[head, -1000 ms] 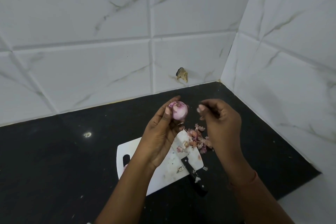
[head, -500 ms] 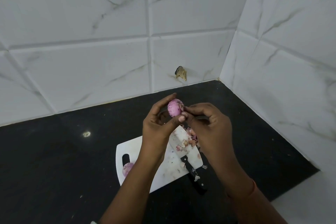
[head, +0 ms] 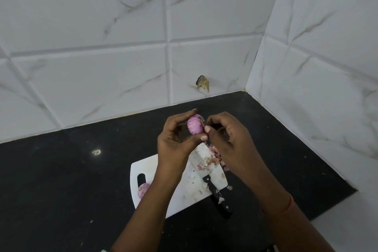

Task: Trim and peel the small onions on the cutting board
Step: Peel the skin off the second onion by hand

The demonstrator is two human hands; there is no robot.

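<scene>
Second onion [head: 143, 190] sits at the left edge of the white cutting board [head: 184, 194]. Left hand [head: 176, 141] pinches a pink onion [head: 195, 124] up above the board, right hand [head: 229, 141] with fingertips pressed together at its side. Knife [head: 214, 188] lies on the board among peels [head: 212, 159].

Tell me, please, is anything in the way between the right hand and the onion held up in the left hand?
Nothing visible is. The left hand holds the onion above the cutting board, and the right hand already has its fingertips at the onion's right side. The knife lies below on the board.
</scene>
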